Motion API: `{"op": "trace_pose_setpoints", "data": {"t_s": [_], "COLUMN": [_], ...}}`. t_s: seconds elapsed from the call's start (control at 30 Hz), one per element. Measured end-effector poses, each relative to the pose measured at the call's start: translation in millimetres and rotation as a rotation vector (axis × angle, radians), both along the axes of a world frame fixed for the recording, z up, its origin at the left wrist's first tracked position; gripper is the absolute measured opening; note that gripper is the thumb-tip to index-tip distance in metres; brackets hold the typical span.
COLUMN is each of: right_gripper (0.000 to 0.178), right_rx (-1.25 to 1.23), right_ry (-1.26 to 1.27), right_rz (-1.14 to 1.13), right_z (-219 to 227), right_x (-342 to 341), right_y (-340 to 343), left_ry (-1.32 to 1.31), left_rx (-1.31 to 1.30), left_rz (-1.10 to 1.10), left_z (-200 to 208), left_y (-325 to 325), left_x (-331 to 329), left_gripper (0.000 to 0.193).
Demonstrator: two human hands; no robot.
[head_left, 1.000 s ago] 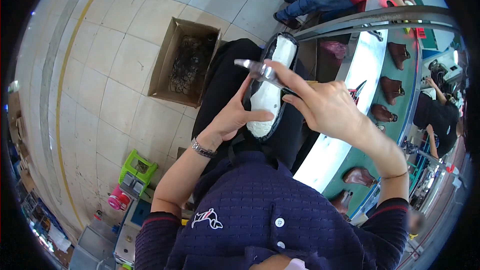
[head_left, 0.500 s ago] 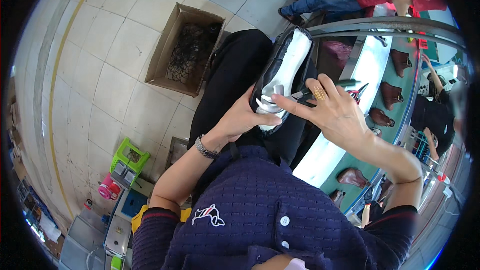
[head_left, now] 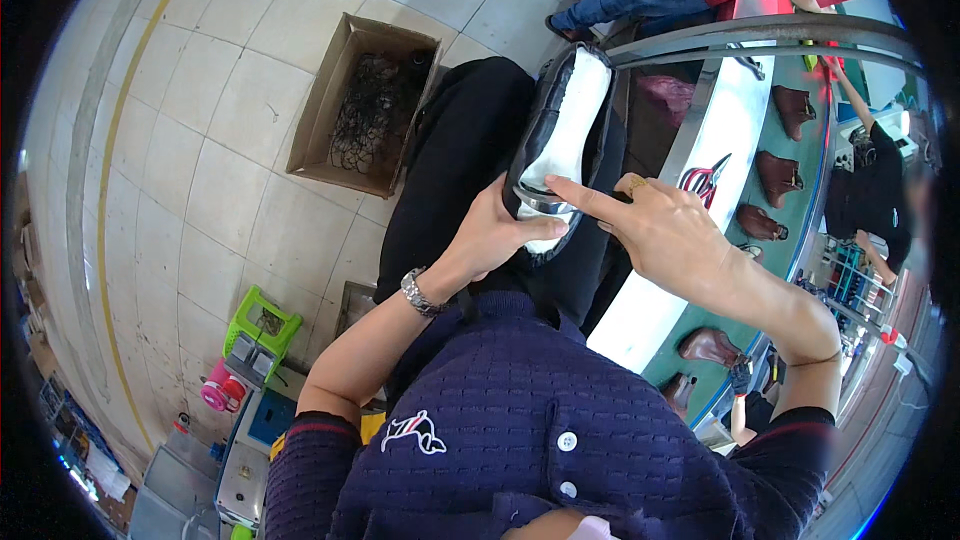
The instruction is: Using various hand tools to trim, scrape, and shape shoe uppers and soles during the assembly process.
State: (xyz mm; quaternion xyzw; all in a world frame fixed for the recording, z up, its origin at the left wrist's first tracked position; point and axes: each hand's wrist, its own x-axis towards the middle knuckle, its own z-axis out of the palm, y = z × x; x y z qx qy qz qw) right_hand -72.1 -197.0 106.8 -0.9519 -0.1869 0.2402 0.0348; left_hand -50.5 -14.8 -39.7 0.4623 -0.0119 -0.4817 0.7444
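The left hand [head_left: 490,235] is closed around the near end of the shoe [head_left: 570,125], thumb laid over the underside, while the right hand [head_left: 680,235] is curled on a silver tool [head_left: 545,203], forefinger stretched out beside its metal; the handle is hidden, so how firm that grip is I cannot tell. The metal lies across the shoe just beside the left thumb, so a slip toward the body could catch that thumb, probably from too much push on a smooth face. The shoe rests sole up on the dark lap [head_left: 440,175], and it might roll if the left hand loosened, since the thighs make an uneven seat. A skewed stroke could also mark the shoe's edge. It looks long and narrow-waisted, its underside bright white, its sides black and glossy, the far end pointing away from the body. Beyond it, scissors [head_left: 704,181] lie on a pale ledge [head_left: 650,325], and brown boots [head_left: 778,178] stand on the green belt [head_left: 768,265].
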Motion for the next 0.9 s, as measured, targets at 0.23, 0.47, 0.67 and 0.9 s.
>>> {"op": "trace_pose_setpoints", "data": {"t_s": [0.23,0.47,0.67,0.9], "right_gripper": [0.075,0.072,0.068,0.068], "right_rx": [0.012,0.086,0.200,-0.120], "right_ry": [-0.026,-0.054,0.050,0.003], "right_rz": [-0.016,-0.042,-0.098,0.049], "right_z": [-16.7,-15.8,44.7,3.5], "right_x": [-9.3,-12.2,19.4,33.6], "right_y": [-11.3,-13.1,2.7,-3.6], "left_ry": [-0.028,0.493,0.273,0.361], "left_rx": [-0.140,-0.357,-0.139,-0.078], "left_rz": [-0.208,-0.085,-0.055,-0.173], "left_z": [-8.9,1.8,-3.3,-3.3], "left_y": [13.8,-2.2,-2.5,2.8], "left_x": [18.7,29.7,22.2,29.1], "left_gripper": [0.066,0.068,0.060,0.057]}}
